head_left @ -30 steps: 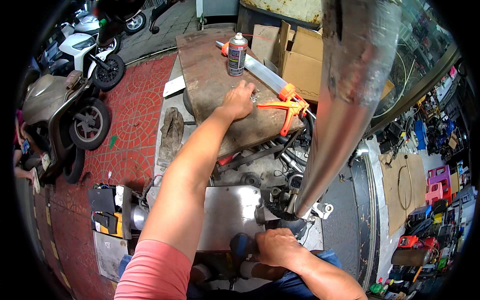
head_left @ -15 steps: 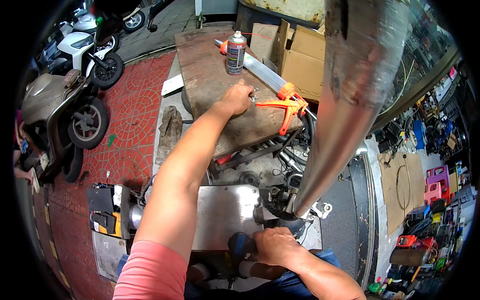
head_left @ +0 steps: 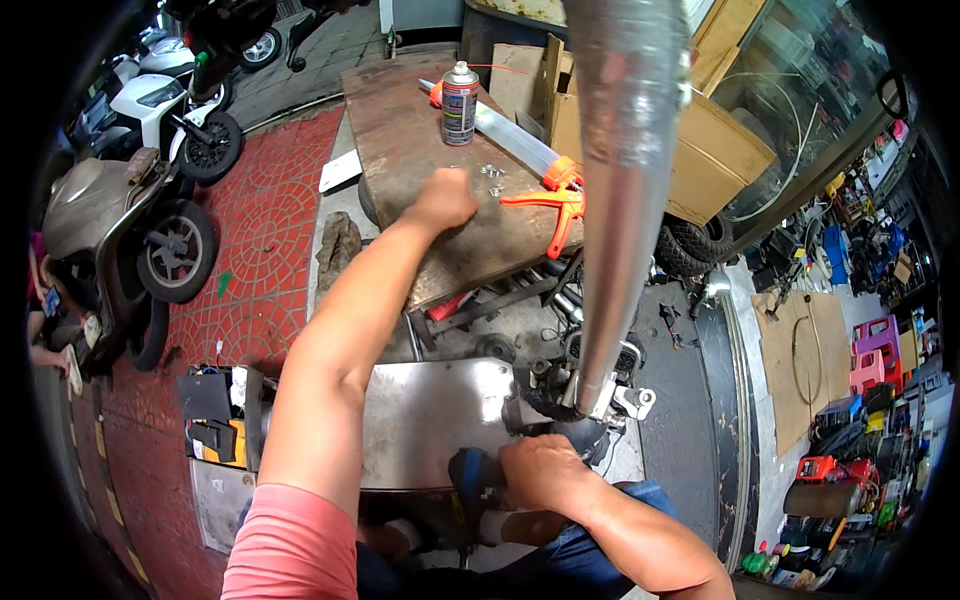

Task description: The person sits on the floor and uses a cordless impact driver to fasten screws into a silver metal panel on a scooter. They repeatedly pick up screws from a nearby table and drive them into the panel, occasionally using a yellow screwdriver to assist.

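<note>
My left hand is stretched out over a worn brown board, its fingers curled closed; what they hold, if anything, is hidden. Just right of it lie several small shiny metal parts, like nuts. An upright spray can with a white cap stands beyond the hand. Beside the can lies a clear-tubed caulking gun with an orange handle and trigger. Close to my lap, my right hand is wrapped round a dark, rounded tool with a blue band; its far end is hidden.
A shiny metal pole rises at right centre, before cardboard boxes. A flat metal plate lies between my arms. Parked scooters stand left on red paving. Tools and stools fill the right side.
My left hand has drawn back a little to the left from the small metal parts, which now show more plainly. The view has shifted slightly. My right hand keeps its hold on the tool.
</note>
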`<action>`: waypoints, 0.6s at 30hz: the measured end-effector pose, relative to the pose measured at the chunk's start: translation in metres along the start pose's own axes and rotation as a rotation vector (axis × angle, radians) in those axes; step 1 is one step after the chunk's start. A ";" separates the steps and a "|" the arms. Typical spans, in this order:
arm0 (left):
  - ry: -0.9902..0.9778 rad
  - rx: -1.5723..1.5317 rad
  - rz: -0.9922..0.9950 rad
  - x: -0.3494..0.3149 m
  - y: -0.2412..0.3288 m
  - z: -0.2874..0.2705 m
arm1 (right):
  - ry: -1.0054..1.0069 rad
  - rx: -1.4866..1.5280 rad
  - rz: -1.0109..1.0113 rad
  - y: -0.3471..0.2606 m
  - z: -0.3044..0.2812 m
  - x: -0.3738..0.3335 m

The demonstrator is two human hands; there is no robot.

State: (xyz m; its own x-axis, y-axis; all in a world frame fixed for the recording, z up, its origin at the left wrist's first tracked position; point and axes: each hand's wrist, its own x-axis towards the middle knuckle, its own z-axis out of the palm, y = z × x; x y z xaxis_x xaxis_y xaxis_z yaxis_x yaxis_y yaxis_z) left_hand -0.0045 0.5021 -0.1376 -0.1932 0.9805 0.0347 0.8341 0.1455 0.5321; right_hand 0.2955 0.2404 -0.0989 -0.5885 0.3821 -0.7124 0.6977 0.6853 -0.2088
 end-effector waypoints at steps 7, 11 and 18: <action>-0.181 -1.604 -0.441 -0.122 -0.013 -0.017 | 0.013 0.014 0.038 -0.003 -0.010 -0.010; -0.159 -1.746 -0.633 -0.215 -0.011 -0.025 | -0.013 -0.027 0.079 -0.008 -0.009 -0.008; 0.003 -1.922 -0.785 -0.332 -0.009 -0.024 | 0.104 0.030 0.085 -0.014 -0.013 -0.026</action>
State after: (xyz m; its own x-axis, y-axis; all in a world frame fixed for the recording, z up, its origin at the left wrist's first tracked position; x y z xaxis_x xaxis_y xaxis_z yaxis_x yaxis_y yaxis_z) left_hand 0.0396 0.1725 -0.1334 -0.1622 0.7926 -0.5878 -0.8862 0.1450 0.4400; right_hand 0.2957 0.2285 -0.0686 -0.5653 0.5012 -0.6552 0.7575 0.6298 -0.1719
